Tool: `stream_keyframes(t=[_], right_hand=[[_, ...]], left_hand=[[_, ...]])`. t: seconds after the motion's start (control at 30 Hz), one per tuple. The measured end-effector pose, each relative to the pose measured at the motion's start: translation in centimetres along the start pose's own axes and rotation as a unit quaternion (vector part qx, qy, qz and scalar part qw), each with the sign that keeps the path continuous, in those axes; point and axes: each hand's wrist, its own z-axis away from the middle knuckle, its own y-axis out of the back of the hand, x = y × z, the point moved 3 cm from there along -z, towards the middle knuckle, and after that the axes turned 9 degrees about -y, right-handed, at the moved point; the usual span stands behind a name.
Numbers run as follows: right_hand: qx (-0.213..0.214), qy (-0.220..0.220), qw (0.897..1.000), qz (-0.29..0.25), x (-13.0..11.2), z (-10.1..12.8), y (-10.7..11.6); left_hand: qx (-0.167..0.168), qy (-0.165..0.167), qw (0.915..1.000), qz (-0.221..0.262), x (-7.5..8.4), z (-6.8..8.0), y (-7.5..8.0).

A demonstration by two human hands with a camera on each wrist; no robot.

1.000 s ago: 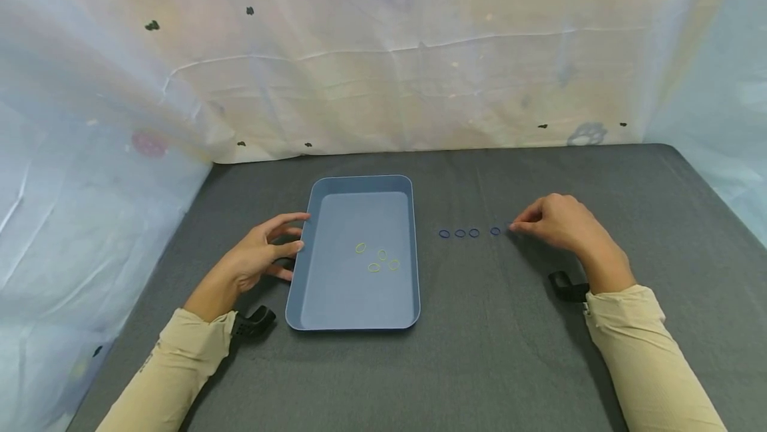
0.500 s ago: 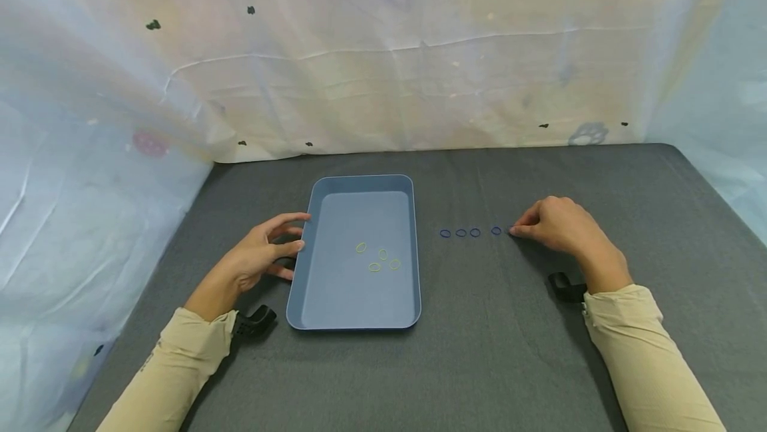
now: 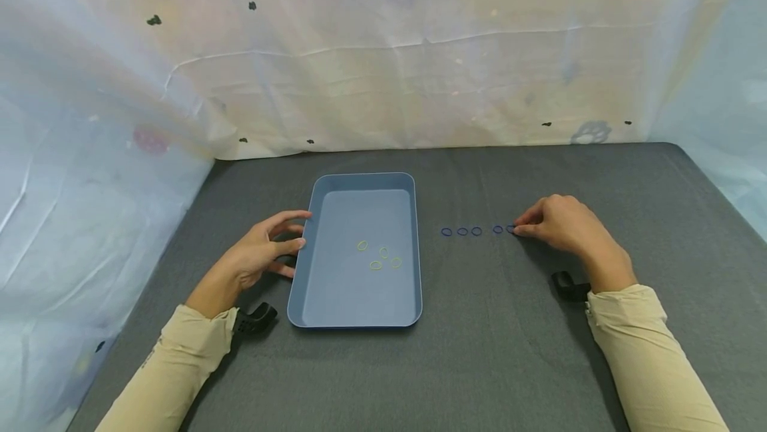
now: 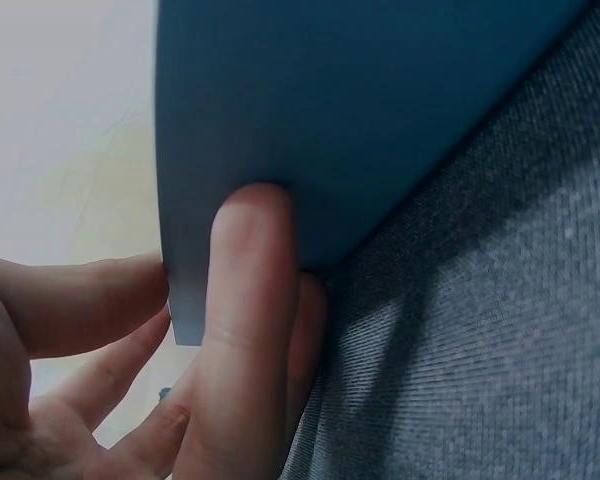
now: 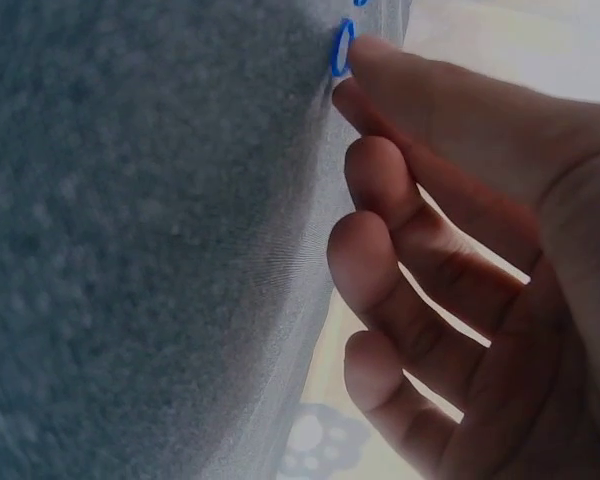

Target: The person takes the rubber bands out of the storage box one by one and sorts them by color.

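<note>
Several thin blue rubber bands (image 3: 476, 231) lie in a row on the grey cloth, right of the tray. At the row's right end my right hand (image 3: 566, 225) pinches the last blue band (image 3: 510, 229) between thumb and index finger; the right wrist view has this band (image 5: 342, 48) at the thumb tip, other fingers loosely bent. A shallow blue-grey tray (image 3: 311, 312) stands left of centre, several yellow rubber bands (image 3: 375, 265) loose on its floor. Against its left wall rests my left hand (image 3: 254, 252), fingers spread, fingertips touching the outside (image 4: 320, 110).
Grey cloth (image 3: 479, 352) covers the table. Pale printed sheeting (image 3: 389, 86) hangs behind it and down both sides. A black wrist strap (image 3: 256, 319) sits on the left wrist and another strap (image 3: 569, 287) on the right.
The last blue band now shows more at my right fingertips, lying in line with the others. The left hand and tray hold still; the whole head view shifts slightly.
</note>
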Motion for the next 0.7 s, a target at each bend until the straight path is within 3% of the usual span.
stream_keyframes(t=[0.7], right_hand=[[0.013, 0.018, 1.000, -0.005, 0.14, -0.13, -0.16]], left_hand=[[0.003, 0.002, 1.0000, 0.001, 0.09, 0.01, -0.02]])
